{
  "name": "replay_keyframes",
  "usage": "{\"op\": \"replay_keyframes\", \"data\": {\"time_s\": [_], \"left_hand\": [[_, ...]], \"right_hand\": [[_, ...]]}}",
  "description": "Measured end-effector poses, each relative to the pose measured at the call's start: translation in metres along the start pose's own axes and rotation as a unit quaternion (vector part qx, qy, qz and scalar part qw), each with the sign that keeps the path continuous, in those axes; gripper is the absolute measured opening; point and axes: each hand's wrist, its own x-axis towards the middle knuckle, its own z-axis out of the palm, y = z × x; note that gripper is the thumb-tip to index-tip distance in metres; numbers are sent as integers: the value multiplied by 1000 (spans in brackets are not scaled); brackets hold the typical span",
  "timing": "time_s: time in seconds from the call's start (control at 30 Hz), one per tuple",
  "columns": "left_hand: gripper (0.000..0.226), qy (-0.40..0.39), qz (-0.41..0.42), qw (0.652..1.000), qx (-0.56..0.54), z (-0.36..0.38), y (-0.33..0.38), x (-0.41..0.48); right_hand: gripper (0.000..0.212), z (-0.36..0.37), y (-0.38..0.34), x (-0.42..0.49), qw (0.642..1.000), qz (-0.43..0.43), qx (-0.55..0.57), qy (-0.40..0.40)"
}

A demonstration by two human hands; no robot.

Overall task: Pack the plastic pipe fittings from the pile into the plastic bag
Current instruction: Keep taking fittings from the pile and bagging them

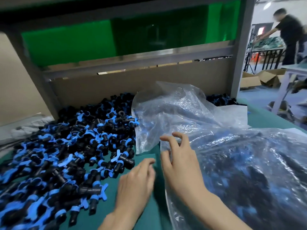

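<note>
A large pile of black and blue plastic pipe fittings (63,151) covers the left half of the green table (149,213). A clear plastic bag (249,171) lies at the right, with many fittings showing through it. A crumpled empty clear bag (179,113) lies behind it. My right hand (181,161) rests at the near bag's left edge, its fingers spread and loosely bent over the plastic. Beside the pile's edge, my left hand (137,181) hovers over bare table with its fingers straight and together, holding nothing.
A cardboard wall (132,83) under a grey metal frame (116,60) closes the table's back. A cardboard sheet (15,80) stands at the left. Beyond the table's right edge are another table, cardboard boxes (262,78) and a person in dark clothes (290,35).
</note>
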Motion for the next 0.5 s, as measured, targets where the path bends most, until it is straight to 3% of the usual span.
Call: {"op": "replay_keyframes", "data": {"time_s": [0.07,0.17,0.3,0.4,0.5], "left_hand": [[21,69,-48,994,71,-4,-17,-1],[24,108,-103,978,146,-12,-36,3],[25,51,-132,968,208,-10,-46,4],[23,48,-129,970,201,-8,-47,4],[20,115,-111,978,137,-8,-47,6]], "right_hand": [[34,12,8,-7,998,-6,-60,-18],[38,27,24,-16,988,1,-137,-71],[36,33,38,-16,985,37,-151,-78],[31,33,40,-14,988,41,-137,-54],[30,34,44,-14,988,40,-139,-56]]}}
